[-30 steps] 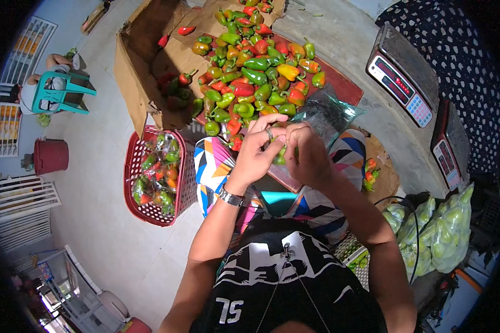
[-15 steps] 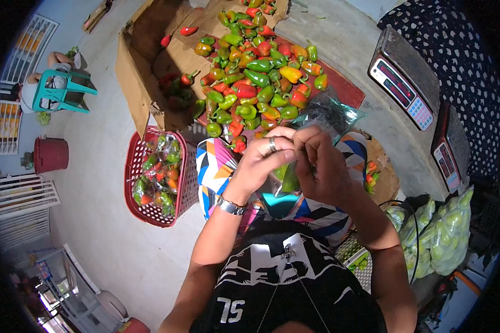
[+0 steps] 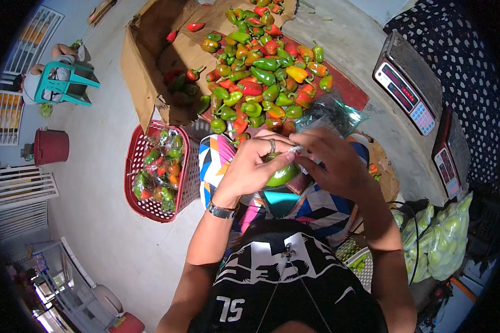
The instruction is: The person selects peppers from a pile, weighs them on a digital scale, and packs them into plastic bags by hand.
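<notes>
Between my hands hangs a clear plastic bag [image 3: 283, 174] with green pepper showing inside. My left hand [image 3: 256, 164], with a ring and a wrist watch, pinches the bag's gathered neck. My right hand [image 3: 332, 161] is closed on the same twisted neck from the other side. Just beyond them, a heap of red, green and yellow peppers [image 3: 266, 76] lies on a red board [image 3: 350, 91] and cardboard. Clear empty-looking plastic bags [image 3: 339, 114] rest at the heap's right edge.
A red basket [image 3: 189, 177] with bagged peppers stands left, below a cardboard box [image 3: 139, 77]. Two scales [image 3: 408, 89] [image 3: 449, 155] are at the right, above bags of green produce [image 3: 441, 238]. A person [image 3: 61, 61] is by a green chair [image 3: 53, 83] at far left.
The hands have stayed together while the fingers shifted. The bag's neck now shows as a tight whitish twist between the fingertips, and the green pepper below it is more visible. The view has shifted slightly.
</notes>
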Demonstrator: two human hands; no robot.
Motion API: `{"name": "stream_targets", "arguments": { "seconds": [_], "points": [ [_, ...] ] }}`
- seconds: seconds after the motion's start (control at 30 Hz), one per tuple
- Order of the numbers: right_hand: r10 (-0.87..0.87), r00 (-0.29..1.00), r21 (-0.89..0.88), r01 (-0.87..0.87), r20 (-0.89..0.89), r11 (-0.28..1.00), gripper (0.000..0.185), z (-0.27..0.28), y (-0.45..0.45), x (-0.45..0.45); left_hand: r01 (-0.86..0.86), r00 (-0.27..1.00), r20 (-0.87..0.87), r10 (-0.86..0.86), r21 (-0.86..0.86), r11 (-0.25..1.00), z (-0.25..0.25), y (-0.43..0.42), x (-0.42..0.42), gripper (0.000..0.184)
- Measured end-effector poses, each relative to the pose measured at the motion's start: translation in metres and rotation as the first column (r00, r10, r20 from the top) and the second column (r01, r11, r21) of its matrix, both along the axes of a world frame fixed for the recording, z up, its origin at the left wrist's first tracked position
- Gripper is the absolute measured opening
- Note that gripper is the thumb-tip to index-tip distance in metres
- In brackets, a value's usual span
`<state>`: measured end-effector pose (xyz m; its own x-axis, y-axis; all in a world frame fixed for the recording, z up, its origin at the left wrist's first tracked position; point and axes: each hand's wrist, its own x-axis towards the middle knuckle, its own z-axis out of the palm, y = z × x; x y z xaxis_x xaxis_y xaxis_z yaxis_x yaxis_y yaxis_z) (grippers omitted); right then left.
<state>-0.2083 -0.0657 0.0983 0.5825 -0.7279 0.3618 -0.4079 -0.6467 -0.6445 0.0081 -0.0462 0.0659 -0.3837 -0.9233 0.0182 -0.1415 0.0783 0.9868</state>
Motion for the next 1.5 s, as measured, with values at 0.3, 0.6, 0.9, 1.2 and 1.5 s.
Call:
{"name": "stream_targets", "arguments": {
  "seconds": [0.3, 0.6, 0.9, 1.2, 1.5],
  "points": [
    [0.164, 0.982, 0.283, -0.132, -0.09, 0.95, 0.016, -0.004, -0.013, 0.001, 0.006, 0.994, 0.107, 0.017, -0.209, 0.978, -0.003, 0.003, 0.01, 0.013],
    [-0.11, 0.993, 0.56, 0.062, 0.052, 0.827, 0.026, -0.005, 0.004, 0.018, -0.008, 0.997, 0.069, 0.021, -0.192, 0.981, 0.003, 0.013, 0.01, 0.014],
    [-0.505, 0.851, 0.623, 0.319, 0.143, 0.714, 0.023, -0.054, -0.016, -0.034, -0.566, 0.807, -0.033, 0.589, 0.24, 0.789, -0.05, 0.045, 0.135, 0.011],
    [-0.917, 0.297, 0.872, 0.332, 0.265, 0.36, 0.02, -0.112, -0.016, -0.185, -0.794, 0.221, -0.306, 0.926, 0.495, 0.353, -0.165, 0.041, 0.308, 0.028],
    [-0.973, 0.029, 0.903, 0.367, 0.23, 0.224, 0.019, -0.141, 0.001, -0.266, -0.935, 0.032, 0.166, 0.986, 0.353, -0.029, -0.2, 0.01, 0.303, 0.017]
  ]
}}
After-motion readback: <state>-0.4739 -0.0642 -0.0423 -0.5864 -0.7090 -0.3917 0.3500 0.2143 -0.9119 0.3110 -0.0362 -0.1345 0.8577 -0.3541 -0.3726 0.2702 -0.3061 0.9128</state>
